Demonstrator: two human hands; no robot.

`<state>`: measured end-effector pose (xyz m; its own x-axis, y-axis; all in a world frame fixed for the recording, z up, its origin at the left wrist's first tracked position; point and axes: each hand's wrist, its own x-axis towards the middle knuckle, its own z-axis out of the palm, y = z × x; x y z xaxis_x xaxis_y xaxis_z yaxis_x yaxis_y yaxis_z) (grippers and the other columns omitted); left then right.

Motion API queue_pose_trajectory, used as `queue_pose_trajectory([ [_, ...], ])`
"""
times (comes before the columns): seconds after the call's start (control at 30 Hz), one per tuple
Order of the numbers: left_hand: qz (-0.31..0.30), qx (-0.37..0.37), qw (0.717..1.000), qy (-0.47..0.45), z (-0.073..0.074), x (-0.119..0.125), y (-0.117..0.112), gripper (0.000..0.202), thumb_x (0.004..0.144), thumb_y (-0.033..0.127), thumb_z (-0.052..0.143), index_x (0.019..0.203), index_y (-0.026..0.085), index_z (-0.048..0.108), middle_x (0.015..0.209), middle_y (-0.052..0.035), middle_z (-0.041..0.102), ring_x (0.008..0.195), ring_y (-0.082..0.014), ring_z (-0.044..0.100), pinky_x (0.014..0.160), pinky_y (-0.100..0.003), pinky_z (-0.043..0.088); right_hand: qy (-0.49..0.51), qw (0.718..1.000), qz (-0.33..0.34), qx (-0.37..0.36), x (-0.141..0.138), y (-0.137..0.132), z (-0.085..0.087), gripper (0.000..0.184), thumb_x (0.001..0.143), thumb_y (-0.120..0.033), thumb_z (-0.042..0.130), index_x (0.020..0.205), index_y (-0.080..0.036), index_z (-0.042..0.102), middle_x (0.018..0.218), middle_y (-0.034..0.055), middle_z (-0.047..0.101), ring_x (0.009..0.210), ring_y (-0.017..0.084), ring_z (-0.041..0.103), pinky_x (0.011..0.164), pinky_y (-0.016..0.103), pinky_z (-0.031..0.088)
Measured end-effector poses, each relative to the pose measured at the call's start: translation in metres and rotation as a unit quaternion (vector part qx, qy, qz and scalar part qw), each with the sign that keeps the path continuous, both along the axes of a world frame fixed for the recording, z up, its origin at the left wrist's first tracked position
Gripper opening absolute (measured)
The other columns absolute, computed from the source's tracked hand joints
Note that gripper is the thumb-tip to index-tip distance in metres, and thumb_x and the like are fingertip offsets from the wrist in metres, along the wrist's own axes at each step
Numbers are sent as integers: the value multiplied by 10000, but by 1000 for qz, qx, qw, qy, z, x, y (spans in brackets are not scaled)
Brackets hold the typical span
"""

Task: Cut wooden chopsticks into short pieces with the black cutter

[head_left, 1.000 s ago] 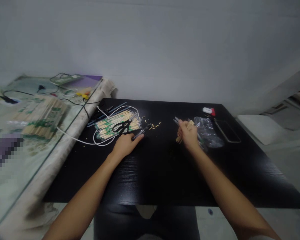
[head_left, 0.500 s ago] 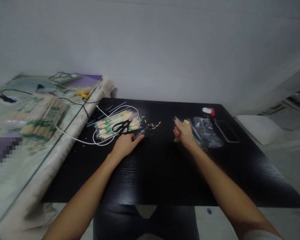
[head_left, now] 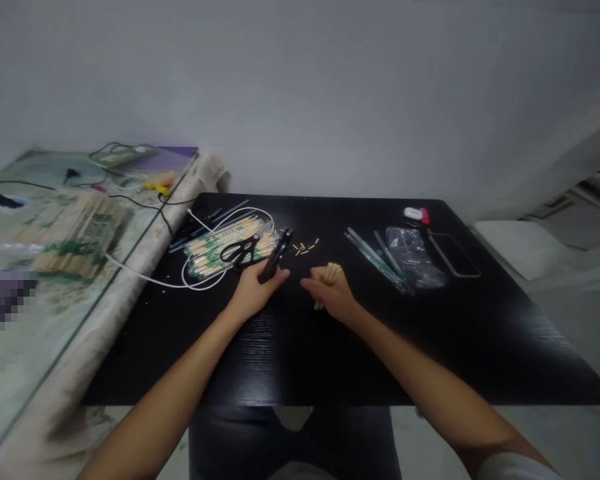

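Observation:
My left hand [head_left: 253,290] is closed round a black hand tool [head_left: 276,255], likely pliers or cutters, lifted with its tip pointing up and away. My right hand [head_left: 330,297] is closed round a small bundle of short wooden sticks [head_left: 327,277], held upright just right of the tool. Both hands hover over the middle of the black table [head_left: 330,360]. Small cut wooden bits [head_left: 305,247] lie scattered just beyond them. Black scissors [head_left: 240,251] rest on a pack of wrapped chopsticks [head_left: 220,250] beside my left hand.
A white cable [head_left: 190,283] loops round the chopstick pack. Empty green wrappers [head_left: 375,257], a crumpled clear bag [head_left: 410,250], a phone [head_left: 454,255] and a small red and white object [head_left: 417,214] lie at the right. A glass-topped table [head_left: 55,267] with chopstick packs and cables stands left.
My right hand has carried the sticks left from the wrappers to the table's middle. My left hand has lifted the black tool off the table and tilted it upward.

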<state>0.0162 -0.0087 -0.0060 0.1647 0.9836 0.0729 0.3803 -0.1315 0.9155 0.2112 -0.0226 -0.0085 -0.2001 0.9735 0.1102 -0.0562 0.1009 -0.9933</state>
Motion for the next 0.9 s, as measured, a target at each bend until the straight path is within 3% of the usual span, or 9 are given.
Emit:
queue_pose_trajectory([
  [0.07,-16,-47,994,-102,7,4,-7,351,836,518,693,794,170,666,614,13,566,533,-115,471,528,-271,386,-28,999,32,5,-5,-5,1,509,797,-339,719,504,-236,315,449,-91,310,435,67,256,437,235,190],
  [0.17,-29,-64,984,-162,24,9,-16,350,792,484,752,897,150,761,743,-43,696,516,-103,483,481,-264,368,-41,996,74,7,-9,-8,0,471,802,-319,693,514,-231,330,470,-86,317,450,68,275,449,234,215],
  [0.23,-49,-51,985,-160,35,13,-22,323,749,411,807,952,160,807,879,-71,766,592,-128,588,533,-264,448,-33,995,90,22,-10,-7,-2,468,819,-352,688,523,-228,347,479,-81,331,457,69,290,454,232,231],
  [0.33,-53,-33,982,-178,46,24,-31,337,669,360,880,935,161,828,903,-71,803,786,-216,723,714,-312,573,-19,992,108,60,-10,-5,-6,432,837,-449,693,572,-211,449,515,-62,407,485,79,354,464,226,291],
  [0.5,-8,-9,987,-161,47,44,-41,283,671,315,897,914,182,842,890,-41,816,847,-237,751,798,-330,596,-3,989,108,102,-11,-2,-8,325,828,-461,711,692,-191,590,594,-28,511,599,131,508,599,268,501],
  [0.6,2,-5,988,-152,46,49,-43,269,688,298,890,932,195,845,881,-29,814,840,-230,751,790,-321,594,-24,984,116,130,-11,0,-14,305,876,-424,662,680,-199,598,605,-13,543,619,153,554,676,312,558],
  [0.7,-2,-11,985,-172,50,52,-42,250,668,289,902,890,192,844,862,-34,810,838,-230,752,792,-320,599,-77,971,108,197,-10,3,-25,281,911,-422,620,733,-205,647,754,42,660,767,210,641,822,386,586],
  [0.8,-17,-37,980,-195,54,55,-41,245,648,285,911,859,181,842,777,-39,790,719,-202,725,695,-299,594,-135,965,80,209,-10,3,-38,228,906,-416,637,812,-213,676,873,74,702,897,249,665,892,418,582],
  [0.9,-41,-73,974,-210,54,55,-40,256,651,277,910,875,171,845,742,-45,780,561,-143,643,553,-253,534,-154,965,81,196,-9,2,-49,209,927,-339,608,765,-218,659,848,70,703,895,245,671,875,411,591],
])
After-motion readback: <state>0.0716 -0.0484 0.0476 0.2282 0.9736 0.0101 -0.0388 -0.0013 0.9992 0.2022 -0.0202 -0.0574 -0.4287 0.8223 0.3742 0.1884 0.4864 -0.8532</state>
